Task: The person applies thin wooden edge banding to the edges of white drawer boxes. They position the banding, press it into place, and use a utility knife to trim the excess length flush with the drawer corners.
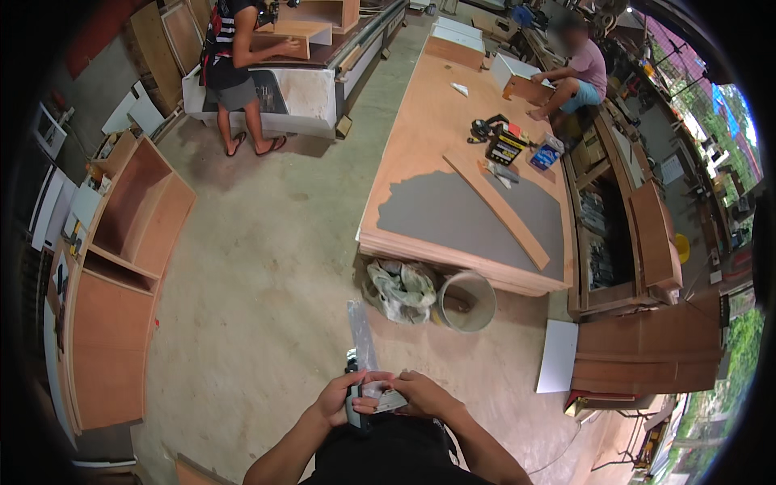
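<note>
Both my hands are held close together in front of my body, above the concrete floor. My left hand (335, 398) is closed around a dark handheld tool (356, 406) with a shiny upper end; its exact kind is hard to make out. A long, flat, pale grey strip (361, 335), metal or clear plastic, rises from between the hands and points away from me. My right hand (422, 394) grips a small flat whitish piece (392, 399) by its edge, near the strip's lower end. The fingers partly cover where strip and piece meet.
Ahead stands a large wooden worktable (396, 234) bearing a plank (497, 210), a black-yellow box (505, 144) and a blue container (546, 153). A bucket (466, 301) and a crumpled bag (402, 291) sit at its foot. Wooden cabinets (109, 347) line the left. Two people work farther off.
</note>
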{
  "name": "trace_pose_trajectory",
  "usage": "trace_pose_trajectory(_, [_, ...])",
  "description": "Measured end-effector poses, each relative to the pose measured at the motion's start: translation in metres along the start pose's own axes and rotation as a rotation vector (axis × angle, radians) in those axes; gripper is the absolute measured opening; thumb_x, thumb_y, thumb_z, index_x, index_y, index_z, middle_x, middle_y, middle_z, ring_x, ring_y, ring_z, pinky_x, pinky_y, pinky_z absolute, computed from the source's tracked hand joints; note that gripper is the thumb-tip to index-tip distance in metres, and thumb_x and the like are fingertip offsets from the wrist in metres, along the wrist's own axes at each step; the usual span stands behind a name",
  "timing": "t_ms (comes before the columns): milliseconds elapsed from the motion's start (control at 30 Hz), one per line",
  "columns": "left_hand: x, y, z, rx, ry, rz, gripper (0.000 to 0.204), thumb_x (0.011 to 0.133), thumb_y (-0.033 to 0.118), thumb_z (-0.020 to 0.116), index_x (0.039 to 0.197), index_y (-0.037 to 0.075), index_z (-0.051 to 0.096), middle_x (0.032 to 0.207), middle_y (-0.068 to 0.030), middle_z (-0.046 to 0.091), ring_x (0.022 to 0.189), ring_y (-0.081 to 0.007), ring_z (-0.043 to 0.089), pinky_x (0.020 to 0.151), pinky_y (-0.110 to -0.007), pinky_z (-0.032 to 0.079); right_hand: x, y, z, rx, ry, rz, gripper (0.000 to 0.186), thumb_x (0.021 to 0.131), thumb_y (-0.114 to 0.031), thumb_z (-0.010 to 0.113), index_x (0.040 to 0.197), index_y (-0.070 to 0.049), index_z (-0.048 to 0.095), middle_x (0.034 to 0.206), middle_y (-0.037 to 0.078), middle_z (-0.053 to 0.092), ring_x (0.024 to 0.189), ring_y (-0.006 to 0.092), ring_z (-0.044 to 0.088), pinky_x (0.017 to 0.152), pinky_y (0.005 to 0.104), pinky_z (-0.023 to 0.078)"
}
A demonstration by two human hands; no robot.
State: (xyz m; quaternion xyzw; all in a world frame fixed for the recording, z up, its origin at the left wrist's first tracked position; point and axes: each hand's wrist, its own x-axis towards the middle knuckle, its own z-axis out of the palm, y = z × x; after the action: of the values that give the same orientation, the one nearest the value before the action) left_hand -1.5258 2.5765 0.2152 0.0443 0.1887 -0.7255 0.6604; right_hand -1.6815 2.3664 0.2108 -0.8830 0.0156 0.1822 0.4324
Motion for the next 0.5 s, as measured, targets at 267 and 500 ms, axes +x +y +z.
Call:
trace_pose_trajectory(267, [0.009, 0.164, 0.046, 0.593, 0.382, 0.161, 0.053, 0.109, 0.025, 0.055, 0.151, -0.006, 0.051, 0.131, -0.0154, 0.066, 0.061, -0.0093, 0.05, 0.064, -0.029, 0.053, 0.168, -0.025, -0.097, 0.212, -0.045, -0.042, 0.072, 0.083, -0.029, 0.09, 0.146, -0.01, 0.061, 0.136, 0.023, 0.068, 0.125, 0.0432, 0.064, 0.108, 0.0475, 0.051])
trace_pose_trajectory(500, [0.094, 0.357, 0.09, 0.949, 0.529, 0.061, 0.046, 0.109, 0.026, 0.06, 0.141, -0.007, 0.061, 0.12, -0.0121, 0.072, 0.058, -0.0069, 0.05, 0.066, -0.031, 0.059, 0.324, 0.038, -0.177, 0.371, -0.019, 0.015, 0.048, 0.096, -0.032, 0.08, 0.136, -0.008, 0.071, 0.125, 0.018, 0.075, 0.111, 0.0392, 0.071, 0.097, 0.0446, 0.055])
